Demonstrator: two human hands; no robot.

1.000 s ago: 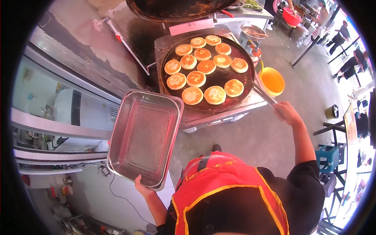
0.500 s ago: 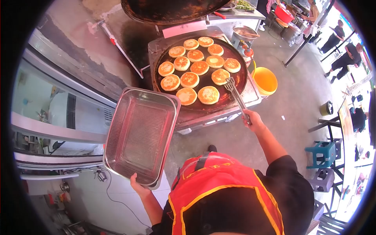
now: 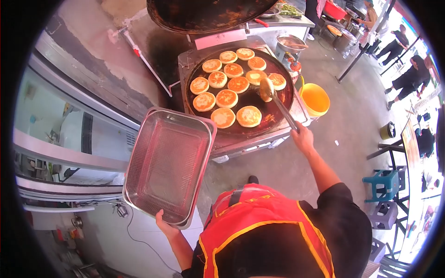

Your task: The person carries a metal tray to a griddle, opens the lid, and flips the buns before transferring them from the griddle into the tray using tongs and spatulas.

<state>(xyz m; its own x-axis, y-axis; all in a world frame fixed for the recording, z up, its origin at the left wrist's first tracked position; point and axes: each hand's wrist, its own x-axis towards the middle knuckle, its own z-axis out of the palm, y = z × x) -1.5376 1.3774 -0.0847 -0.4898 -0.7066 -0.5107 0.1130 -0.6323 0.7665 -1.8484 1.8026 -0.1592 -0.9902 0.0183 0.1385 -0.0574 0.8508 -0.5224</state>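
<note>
In my right hand [image 3: 302, 138] are long metal tongs [image 3: 285, 110], reaching over the round griddle [image 3: 268, 121]. Their end is at a browned flatbread [image 3: 266, 89], which is tipped up on its edge. Several other round flatbreads [image 3: 249, 116] lie flat on the griddle, golden on top. My left hand [image 3: 166, 224] is closed on the near corner of a deep metal tray [image 3: 209, 139] with a mesh-like insert inside. I see no food in the tray, which is beside the griddle's left front. Part of my left hand is hidden under the rim.
The griddle's dark lid [image 3: 208, 16] stands raised behind it. A yellow bucket [image 3: 315, 99] and a metal pot [image 3: 291, 44] are at the right. Glass sliding panels [image 3: 79, 134] run along the left. Stools [image 3: 382, 185] and other people [image 3: 410, 76] are farther right.
The flatbread at the tongs has been lifted onto its edge from lying flat. The tongs have turned with it. The tray stays in my left hand, almost unmoved.
</note>
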